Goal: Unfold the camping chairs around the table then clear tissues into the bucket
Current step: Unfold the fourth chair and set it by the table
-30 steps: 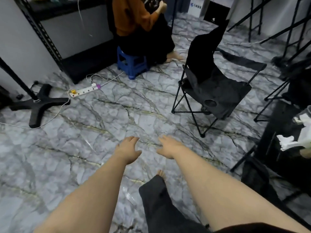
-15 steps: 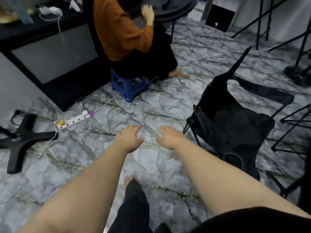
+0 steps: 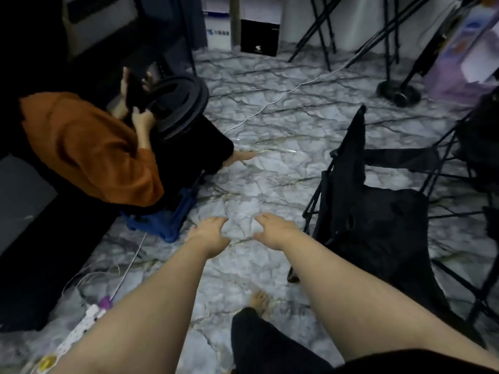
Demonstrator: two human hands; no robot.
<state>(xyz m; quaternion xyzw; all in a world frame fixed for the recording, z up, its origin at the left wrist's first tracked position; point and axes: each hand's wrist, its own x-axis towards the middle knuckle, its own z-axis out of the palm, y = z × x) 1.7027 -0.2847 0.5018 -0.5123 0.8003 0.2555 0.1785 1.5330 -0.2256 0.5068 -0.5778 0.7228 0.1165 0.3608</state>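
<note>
Reaching forward, left hand (image 3: 209, 233), right hand (image 3: 278, 232), seemingly empty

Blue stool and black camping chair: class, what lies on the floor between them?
In the head view, only bare marble floor lies between the stool and chair; both empty hands hover above that stretch.

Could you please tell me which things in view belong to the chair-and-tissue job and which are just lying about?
Job:
- black camping chair, already unfolded
- left hand and right hand, both empty

Lying about:
- blue stool
- power strip
- round stand base
</note>
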